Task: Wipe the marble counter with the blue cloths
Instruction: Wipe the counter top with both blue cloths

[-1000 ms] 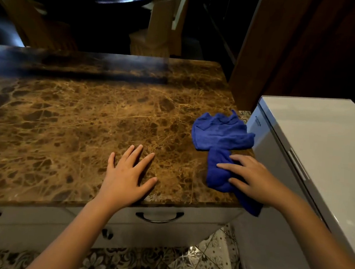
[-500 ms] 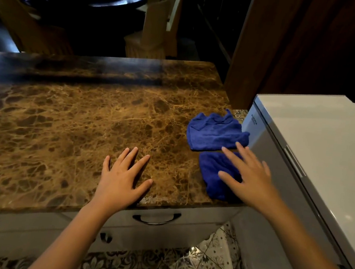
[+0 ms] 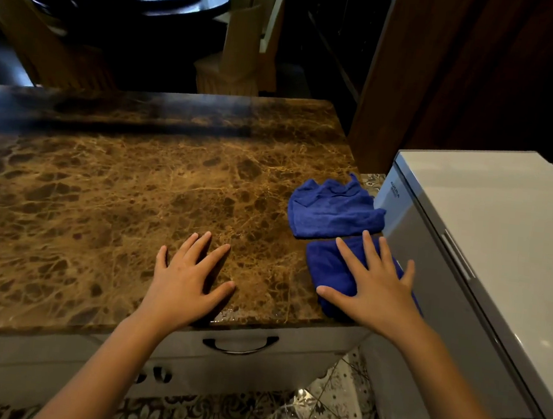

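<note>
On the bench (image 3: 99, 209) our right hand (image 3: 379, 286) now lies flat and open on the near cloth (image 3: 330, 268). Left hand (image 3: 187, 278) stays flat, empty. We judge wiping can start.

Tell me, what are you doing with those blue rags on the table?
A person is getting set to wipe the marble counter. The right hand lies flat, fingers spread, on one blue cloth near the counter's front right corner. The left hand rests flat on the bare stone beside it. A second blue cloth lies crumpled just behind the first, untouched, next to the white chest freezer.
</note>
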### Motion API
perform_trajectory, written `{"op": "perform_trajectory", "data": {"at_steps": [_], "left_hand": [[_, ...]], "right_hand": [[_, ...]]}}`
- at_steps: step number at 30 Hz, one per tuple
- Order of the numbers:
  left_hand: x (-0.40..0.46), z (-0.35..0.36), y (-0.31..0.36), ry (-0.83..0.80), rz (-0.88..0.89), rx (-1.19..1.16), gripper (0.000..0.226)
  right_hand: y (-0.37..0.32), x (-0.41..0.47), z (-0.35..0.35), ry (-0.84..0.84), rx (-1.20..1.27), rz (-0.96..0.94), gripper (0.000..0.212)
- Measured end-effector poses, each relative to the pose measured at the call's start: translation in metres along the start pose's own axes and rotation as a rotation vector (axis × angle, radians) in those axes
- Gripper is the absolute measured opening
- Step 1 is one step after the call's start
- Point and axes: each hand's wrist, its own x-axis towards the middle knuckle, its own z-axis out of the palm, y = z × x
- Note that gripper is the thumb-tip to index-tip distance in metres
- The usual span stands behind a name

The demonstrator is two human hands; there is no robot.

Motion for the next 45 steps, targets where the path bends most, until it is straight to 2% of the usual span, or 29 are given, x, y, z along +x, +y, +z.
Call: {"op": "perform_trajectory", "data": {"at_steps": [2, 5, 7, 12, 15, 19, 25, 33, 36, 38, 40, 45], "left_hand": [[0.012, -0.012, 0.011, 0.036, 0.026, -0.023, 0.085], [0.051, -0.028, 0.040, 0.120, 0.149, -0.012, 0.076], [0.084, -0.029, 0.067, 0.110, 0.230, -0.021, 0.071], [0.151, 0.001, 0.138, -0.121, 0.302, -0.015, 0.058], [0.172, 0.020, 0.151, -0.258, 0.273, 0.036, 0.054], [0.183, 0.029, 0.144, -0.246, 0.272, 0.072, 0.055], [0.181, 0.031, 0.138, -0.074, 0.331, 0.075, 0.048], [0.166, 0.012, 0.119, 0.017, 0.401, 0.159, 0.040], [0.143, -0.001, 0.093, 0.128, 0.426, 0.162, 0.038], [0.123, -0.012, 0.069, 0.175, 0.410, 0.156, 0.042], [0.102, -0.022, 0.044, 0.209, 0.364, 0.141, 0.039], [0.051, -0.044, -0.032, 0.275, 0.171, 0.061, 0.034]], "right_hand": [[-0.003, -0.005, 0.008, 0.074, 0.005, -0.018, 0.095], [-0.003, -0.006, 0.016, 0.067, 0.029, 0.004, 0.092], [-0.004, -0.007, 0.017, 0.077, 0.042, 0.006, 0.089], [-0.004, -0.007, 0.015, 0.083, 0.042, -0.008, 0.090], [-0.004, -0.007, 0.018, 0.104, 0.064, -0.001, 0.083], [-0.006, -0.004, 0.016, 0.066, 0.030, 0.032, 0.072], [-0.004, -0.007, 0.017, 0.096, 0.116, -0.032, 0.086], [-0.007, -0.004, 0.005, -0.053, 0.066, -0.049, 0.099], [-0.024, -0.004, -0.002, -0.040, 0.040, -0.120, 0.092], [-0.041, -0.001, -0.003, -0.020, 0.045, -0.184, 0.088], [-0.056, 0.005, 0.001, -0.021, 0.042, -0.252, 0.094], [-0.067, 0.026, 0.006, -0.017, 0.012, -0.352, 0.099]]}}
